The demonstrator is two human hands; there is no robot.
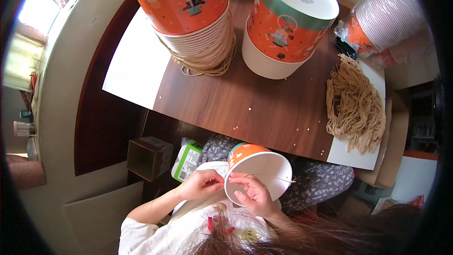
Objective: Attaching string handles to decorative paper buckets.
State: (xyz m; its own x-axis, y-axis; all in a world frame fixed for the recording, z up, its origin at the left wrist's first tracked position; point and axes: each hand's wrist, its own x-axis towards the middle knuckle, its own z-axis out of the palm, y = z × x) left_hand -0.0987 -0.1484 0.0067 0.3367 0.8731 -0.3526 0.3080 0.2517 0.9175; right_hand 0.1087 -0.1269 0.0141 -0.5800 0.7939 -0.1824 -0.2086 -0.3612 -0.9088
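Observation:
An orange paper bucket (278, 165) with a white inside lies tilted in my lap, its open mouth toward me. A thin cord (271, 177) crosses the mouth and ends in a small knot at the right rim. My right hand (255, 196) reaches over the mouth, its fingertips at the left rim, gripping the bucket there. Just outside that same rim, my left hand (205, 184) is closed in a pinch. What lies between its fingertips is too small to make out.
On the brown table (212, 99) stand two tall stacks of upturned orange buckets, a left stack (193, 19) with cord loops around its lower part and a right stack (288, 33). A heap of tan cords (354, 104) lies at right, near plastic-wrapped buckets (391, 14). A cardboard box (148, 158) sits below.

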